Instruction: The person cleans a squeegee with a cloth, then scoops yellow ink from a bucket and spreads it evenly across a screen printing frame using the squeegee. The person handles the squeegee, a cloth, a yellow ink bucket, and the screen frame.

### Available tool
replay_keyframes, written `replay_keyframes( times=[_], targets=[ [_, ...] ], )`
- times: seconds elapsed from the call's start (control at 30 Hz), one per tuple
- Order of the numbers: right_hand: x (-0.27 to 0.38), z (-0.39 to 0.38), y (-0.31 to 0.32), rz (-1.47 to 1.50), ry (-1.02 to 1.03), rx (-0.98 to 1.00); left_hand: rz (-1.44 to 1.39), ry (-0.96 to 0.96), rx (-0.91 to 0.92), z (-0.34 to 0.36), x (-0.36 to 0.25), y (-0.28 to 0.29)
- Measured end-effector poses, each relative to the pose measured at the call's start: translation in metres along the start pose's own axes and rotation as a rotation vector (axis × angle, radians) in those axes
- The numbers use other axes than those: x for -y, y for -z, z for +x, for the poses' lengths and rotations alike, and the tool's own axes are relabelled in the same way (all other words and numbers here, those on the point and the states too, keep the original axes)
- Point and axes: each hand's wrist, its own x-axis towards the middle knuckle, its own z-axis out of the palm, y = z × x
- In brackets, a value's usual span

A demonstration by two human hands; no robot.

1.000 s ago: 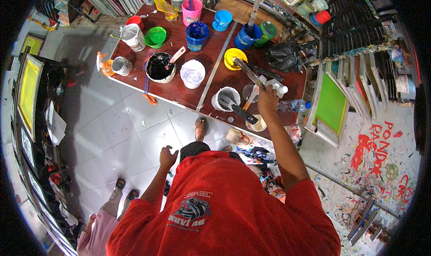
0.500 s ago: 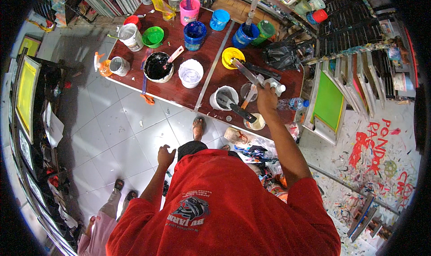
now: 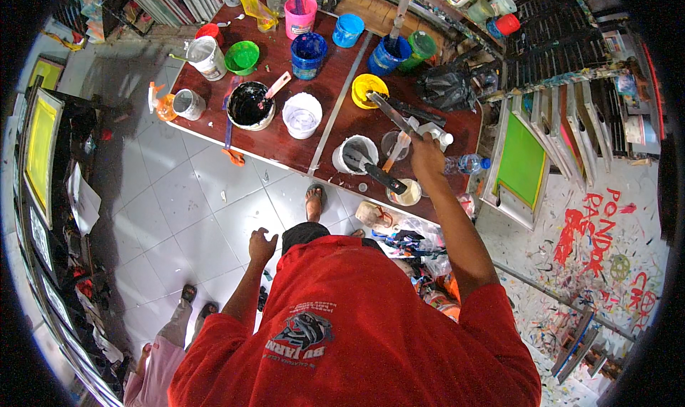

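My right hand (image 3: 428,157) is wrapped round the near end of a long, flat spatula (image 3: 391,112). Its far end reaches into a yellow tub (image 3: 361,84) on the red-brown table. Just left of that hand is a clear cup (image 3: 390,144), with an orange-handled scraper (image 3: 399,150) across it. A white bottle (image 3: 444,139) lies beyond my knuckles. Nearer me, a black-handled spatula (image 3: 385,179) leans out of a white pail with grey paint (image 3: 344,166). My left hand (image 3: 262,246) hangs over the floor, fingers loosely apart and holding nothing.
Paint tubs stand across the table (image 3: 300,150), including a blue one (image 3: 308,66) and one with black paint (image 3: 250,118). A water bottle (image 3: 464,164) lies by the right edge. Framed screens (image 3: 524,161) lean at right. Another person's legs (image 3: 178,325) show at lower left.
My right hand has drawn slightly toward me, and the spatula has turned a little, its blade looking darker. Its far end stays at the yellow tub. My left hand has barely moved.
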Motion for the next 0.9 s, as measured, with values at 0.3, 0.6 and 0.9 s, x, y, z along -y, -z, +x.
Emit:
replay_keyframes(
  times=[0.3, 0.6, 0.9],
  targets=[
    [-0.005, -0.001, 0.004, 0.033, 0.029, 0.004, 0.018, -0.002, -0.009, -0.002, -0.002, 0.001],
    [-0.011, 0.001, 0.013, 0.179, 0.047, 0.060, 0.008, 0.003, -0.019, -0.001, -0.003, 0.001],
    [-0.006, 0.007, -0.003, 0.078, 0.088, 0.001, 0.011, 0.014, -0.011, 0.001, -0.003, 0.002]
  ],
)
